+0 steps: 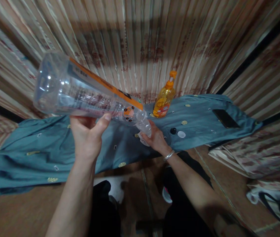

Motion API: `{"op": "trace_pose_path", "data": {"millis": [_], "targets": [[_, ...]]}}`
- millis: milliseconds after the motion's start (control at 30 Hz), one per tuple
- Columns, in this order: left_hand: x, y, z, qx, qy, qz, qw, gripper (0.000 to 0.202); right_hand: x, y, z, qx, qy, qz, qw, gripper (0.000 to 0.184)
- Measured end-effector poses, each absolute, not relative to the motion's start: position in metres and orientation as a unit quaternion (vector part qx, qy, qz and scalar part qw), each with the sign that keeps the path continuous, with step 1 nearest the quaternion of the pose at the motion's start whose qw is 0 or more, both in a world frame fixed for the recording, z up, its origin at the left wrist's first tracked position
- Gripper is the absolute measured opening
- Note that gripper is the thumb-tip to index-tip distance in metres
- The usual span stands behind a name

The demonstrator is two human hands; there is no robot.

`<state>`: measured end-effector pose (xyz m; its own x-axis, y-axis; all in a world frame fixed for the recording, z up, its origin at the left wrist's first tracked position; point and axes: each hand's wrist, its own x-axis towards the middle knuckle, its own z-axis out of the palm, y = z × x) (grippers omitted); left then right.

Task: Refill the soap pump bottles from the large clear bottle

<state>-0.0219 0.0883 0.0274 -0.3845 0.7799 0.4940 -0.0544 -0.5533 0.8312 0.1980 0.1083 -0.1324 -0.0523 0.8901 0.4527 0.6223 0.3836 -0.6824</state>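
A large clear plastic bottle [81, 92] with an orange-striped label lies tilted in the air, its base up at the left and its neck down to the right. My left hand [88, 135] grips its body from below, thumb against the side. My right hand [154, 138], with a silver bangle at the wrist, is closed around the bottle's neck and mouth just above the blue-grey cloth [43, 148]. Something small and white shows under that hand; I cannot make it out.
An orange pump bottle [164, 98] stands on the cloth behind. A small black cap [173, 131] and a white cap [181, 134] lie to the right, a dark phone [225, 118] farther right. Patterned curtains hang behind. My legs and the brown floor are below.
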Motion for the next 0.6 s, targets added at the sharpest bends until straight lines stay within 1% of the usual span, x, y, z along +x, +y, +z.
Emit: {"op": "trace_pose_path", "data": {"millis": [233,367,500,600], "targets": [[-0.0196,0.0884,0.0295,0.460,0.396,0.745,0.277,0.060,0.1956,0.1090,-0.1334,-0.537,-0.707,0.144,0.437,0.066],[-0.0203,0.0894,0.0295,0.463,0.386,0.747,0.281,0.057,0.1951,0.1098,-0.1348,-0.540,-0.709,0.144,0.429,0.068],[-0.0214,0.0908,0.0265,0.493,0.365,0.742,0.271,0.050,0.1945,0.1094,-0.1352,-0.535,-0.714,0.137,0.429,0.066],[-0.0211,0.0926,0.0243,0.512,0.351,0.741,0.256,0.051,0.1939,0.1085,-0.1345,-0.533,-0.718,0.130,0.429,0.066]]}}
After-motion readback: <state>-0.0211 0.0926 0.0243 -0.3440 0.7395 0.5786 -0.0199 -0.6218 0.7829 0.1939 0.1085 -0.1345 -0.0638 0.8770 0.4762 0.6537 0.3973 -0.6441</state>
